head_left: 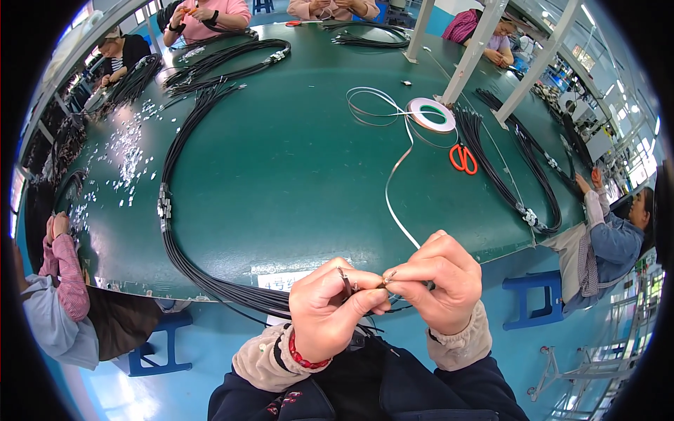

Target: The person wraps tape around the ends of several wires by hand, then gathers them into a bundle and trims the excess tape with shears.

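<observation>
Close to my body, over the table's near edge, both hands meet at a thin black cable. My left hand [335, 305] is closed, pinching the cable near its end, and a dark cable end [345, 282] pokes up between its fingers. My right hand [442, 281] pinches a small tip at the same spot; the fingers hide most of it. A narrow white tape strip [394, 210] runs from its roll [431, 115] down to behind my right hand; its end is hidden. A long bundle of black cables [203, 278] curves in from the left to below my left hand.
Red-handled scissors [463, 159] lie beside the tape roll, near more black cable bundles [495, 168]. Metal posts [472, 52] rise from the green table [302, 154]. Small white pieces [130, 151] are scattered at left. Several people work around the table; blue stools [533, 298] stand below.
</observation>
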### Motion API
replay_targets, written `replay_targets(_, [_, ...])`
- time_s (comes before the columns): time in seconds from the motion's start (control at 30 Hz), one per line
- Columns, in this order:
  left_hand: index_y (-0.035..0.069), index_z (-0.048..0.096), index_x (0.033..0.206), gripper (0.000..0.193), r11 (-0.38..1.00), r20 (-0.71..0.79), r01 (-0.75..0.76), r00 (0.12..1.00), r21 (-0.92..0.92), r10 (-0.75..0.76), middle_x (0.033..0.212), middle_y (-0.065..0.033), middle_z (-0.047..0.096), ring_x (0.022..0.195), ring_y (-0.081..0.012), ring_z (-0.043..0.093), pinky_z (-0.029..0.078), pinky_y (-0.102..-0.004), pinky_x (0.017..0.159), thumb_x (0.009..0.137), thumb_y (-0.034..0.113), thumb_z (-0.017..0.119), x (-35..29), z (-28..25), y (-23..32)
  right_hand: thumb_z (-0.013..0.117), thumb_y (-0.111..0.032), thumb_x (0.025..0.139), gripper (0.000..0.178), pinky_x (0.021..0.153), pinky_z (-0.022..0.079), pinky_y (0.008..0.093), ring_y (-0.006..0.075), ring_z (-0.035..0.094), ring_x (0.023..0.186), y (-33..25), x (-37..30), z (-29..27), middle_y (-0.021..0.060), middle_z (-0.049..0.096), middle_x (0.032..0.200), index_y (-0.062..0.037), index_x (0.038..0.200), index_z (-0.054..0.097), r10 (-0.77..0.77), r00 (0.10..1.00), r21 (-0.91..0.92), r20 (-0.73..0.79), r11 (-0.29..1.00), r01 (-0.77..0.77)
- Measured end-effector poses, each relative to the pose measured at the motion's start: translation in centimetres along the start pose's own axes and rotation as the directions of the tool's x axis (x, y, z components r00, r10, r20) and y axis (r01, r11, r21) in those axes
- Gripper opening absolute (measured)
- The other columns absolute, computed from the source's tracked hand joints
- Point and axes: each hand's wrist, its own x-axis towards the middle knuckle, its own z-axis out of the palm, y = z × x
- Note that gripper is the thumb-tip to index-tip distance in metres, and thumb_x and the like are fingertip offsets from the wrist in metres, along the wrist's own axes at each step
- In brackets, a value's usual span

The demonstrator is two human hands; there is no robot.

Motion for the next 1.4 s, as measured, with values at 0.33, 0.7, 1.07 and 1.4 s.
replay_targets(0.33, [-0.007, 0.063, 0.084, 0.004, 0.993, 0.152, 0.086, 0.986, -0.076, -0.074, 0.072, -0.0084, 0.057, 0.063, -0.0156, 0.064, 0.05, -0.0215, 0.053, 0.081, -0.005, 0.061, 0.3, -0.9, 0.3, 0.073, -0.008, 0.072, 0.011, 0.051, 0.036, 0.025, 0.0121, 0.047, 0.059, 1.2, 0.2, 0.1, 0.0029, 0.055, 0.073, -0.0043, 0.076, 0.063, -0.03, 0.998, 0.201, 0.046, 0.979, 0.021])
replay_targets(0.7, [-0.006, 0.062, 0.089, 0.008, 0.92, 0.261, 0.275, 0.944, -0.278, -0.203, 0.08, -0.0089, 0.057, 0.068, -0.0172, 0.065, 0.052, -0.0231, 0.057, 0.083, 0.0, 0.061, 0.7, -1.4, 0.1, 0.067, -0.001, 0.076, 0.008, 0.05, 0.031, 0.0234, 0.0099, 0.042, 0.059, -0.5, -0.1, 2.0, 0.002, 0.046, 0.069, -0.0027, 0.082, 0.062, 0.491, 0.864, 0.718, 0.108, 0.562, -0.41])
replay_targets(1.07, [-0.004, 0.063, 0.093, 0.01, 0.933, 0.133, 0.306, 0.95, -0.192, -0.284, 0.08, -0.0073, 0.057, 0.078, -0.0165, 0.063, 0.053, -0.0253, 0.067, 0.083, -0.002, 0.06, 0.3, -2.0, 0.5, 0.073, 0.002, 0.064, 0.016, 0.046, 0.025, 0.0224, 0.007, 0.035, 0.052, 0.5, -0.9, 0.8, -0.0023, 0.038, 0.062, -0.0011, 0.074, 0.061, 0.202, 0.973, 0.329, 0.109, 0.917, -0.227])
replay_targets(1.4, [-0.003, 0.064, 0.092, 0.014, 0.981, 0.017, 0.189, 0.982, 0.036, -0.19, 0.086, -0.0083, 0.062, 0.08, -0.014, 0.06, 0.049, -0.0253, 0.072, 0.077, -0.003, 0.065, -0.6, -4.6, 0.2, 0.069, -0.002, 0.074, 0.01, 0.046, 0.025, 0.0223, 0.0071, 0.035, 0.05, -0.1, -2.1, 2.7, -0.0004, 0.039, 0.065, -0.0001, 0.071, 0.06, 0.229, 0.972, 0.317, -0.052, 0.927, -0.201])
